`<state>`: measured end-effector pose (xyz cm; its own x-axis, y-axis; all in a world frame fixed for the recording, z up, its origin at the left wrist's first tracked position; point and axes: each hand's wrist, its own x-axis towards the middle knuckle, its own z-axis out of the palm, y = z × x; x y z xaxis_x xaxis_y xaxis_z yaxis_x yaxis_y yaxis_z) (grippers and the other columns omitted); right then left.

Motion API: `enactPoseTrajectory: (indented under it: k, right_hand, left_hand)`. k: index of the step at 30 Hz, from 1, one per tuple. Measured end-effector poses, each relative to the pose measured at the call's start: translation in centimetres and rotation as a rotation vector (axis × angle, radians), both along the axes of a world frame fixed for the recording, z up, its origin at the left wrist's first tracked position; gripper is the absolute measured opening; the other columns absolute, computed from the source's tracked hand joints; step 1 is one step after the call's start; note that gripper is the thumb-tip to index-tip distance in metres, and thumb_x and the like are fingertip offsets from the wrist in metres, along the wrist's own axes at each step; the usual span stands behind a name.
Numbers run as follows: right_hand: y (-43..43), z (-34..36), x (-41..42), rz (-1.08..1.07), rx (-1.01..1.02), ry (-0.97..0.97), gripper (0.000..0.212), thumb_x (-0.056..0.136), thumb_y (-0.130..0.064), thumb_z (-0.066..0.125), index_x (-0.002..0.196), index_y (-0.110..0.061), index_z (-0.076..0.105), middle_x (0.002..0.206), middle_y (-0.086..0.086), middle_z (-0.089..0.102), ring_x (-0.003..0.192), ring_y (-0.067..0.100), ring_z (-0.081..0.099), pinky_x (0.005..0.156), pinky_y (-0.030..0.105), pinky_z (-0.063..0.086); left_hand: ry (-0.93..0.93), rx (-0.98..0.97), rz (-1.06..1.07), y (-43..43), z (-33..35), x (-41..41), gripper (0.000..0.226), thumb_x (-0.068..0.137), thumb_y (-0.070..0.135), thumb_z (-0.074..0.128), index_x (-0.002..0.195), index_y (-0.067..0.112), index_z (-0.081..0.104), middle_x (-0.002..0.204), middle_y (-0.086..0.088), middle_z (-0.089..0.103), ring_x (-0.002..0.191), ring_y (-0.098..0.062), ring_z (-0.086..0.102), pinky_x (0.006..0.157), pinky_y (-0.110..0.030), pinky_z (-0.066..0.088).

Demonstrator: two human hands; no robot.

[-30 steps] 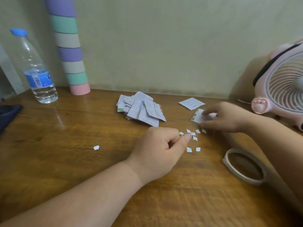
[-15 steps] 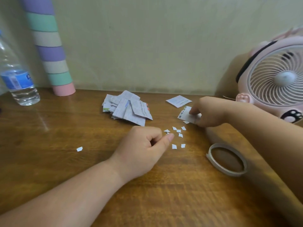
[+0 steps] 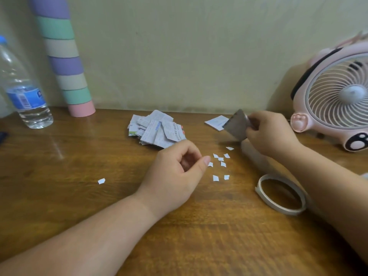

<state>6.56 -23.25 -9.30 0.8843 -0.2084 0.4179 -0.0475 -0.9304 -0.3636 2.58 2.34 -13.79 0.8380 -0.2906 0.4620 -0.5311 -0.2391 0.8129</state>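
Observation:
My right hand (image 3: 266, 132) pinches a small piece of paper (image 3: 237, 125) and holds it tilted above the wooden table (image 3: 79, 160). My left hand (image 3: 179, 172) rests on the table with its fingers curled in and nothing visible in them. Its thumb tip lies next to several tiny white paper scraps (image 3: 220, 162) scattered between the hands. A pile of printed paper pieces (image 3: 157, 130) lies behind the left hand. One more flat paper piece (image 3: 216, 122) lies just behind the lifted one.
A roll of tape (image 3: 280, 194) lies flat at the right front. A pink desk fan (image 3: 338, 96) stands at the right, a water bottle (image 3: 25, 92) and a striped tube (image 3: 63, 56) at the back left. A lone scrap (image 3: 101, 181) lies left of my left hand.
My right hand has lifted the paper piece off the table and tilted it up. The left hand has stayed beside the scraps. The view has shifted.

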Motion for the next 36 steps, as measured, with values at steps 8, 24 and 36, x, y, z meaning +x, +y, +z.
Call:
enactPoseTrajectory:
  k: [8, 24, 36]
  right_hand:
    - [6.4, 2.3, -10.7, 0.421, 0.928, 0.287, 0.016, 0.089, 0.008, 0.064, 0.085, -0.002, 0.076, 0.083, 0.021, 0.076, 0.069, 0.032, 0.073, 0.061, 0.032, 0.062]
    - [6.2, -1.2, -12.3, 0.352, 1.028, 0.116, 0.033, 0.081, -0.028, 0.074, 0.060, -0.006, 0.062, 0.056, 0.023, 0.064, 0.037, 0.025, 0.048, 0.039, 0.025, 0.037]
    - [6.0, -0.7, -12.8, 0.592, 1.008, 0.175, 0.026, 0.070, -0.033, 0.077, 0.065, -0.008, 0.072, 0.063, 0.020, 0.070, 0.044, 0.025, 0.062, 0.045, 0.029, 0.052]
  left_hand:
    - [0.097, -0.159, -0.036, -1.0, 0.9, -1.7, 0.047, 0.084, 0.022, 0.082, 0.123, 0.034, 0.059, 0.112, 0.010, 0.067, 0.105, -0.004, 0.064, 0.090, -0.021, 0.051]
    - [0.034, 0.188, -0.049, -1.9, 0.6, -4.0, 0.022, 0.082, 0.036, 0.079, 0.090, 0.033, 0.059, 0.100, 0.017, 0.055, 0.089, -0.002, 0.058, 0.077, -0.014, 0.043]
    - [0.324, -0.080, -0.336, -1.6, 0.3, -3.8, 0.052, 0.065, 0.039, 0.084, 0.098, 0.007, 0.059, 0.097, -0.010, 0.072, 0.097, -0.037, 0.071, 0.088, -0.063, 0.055]
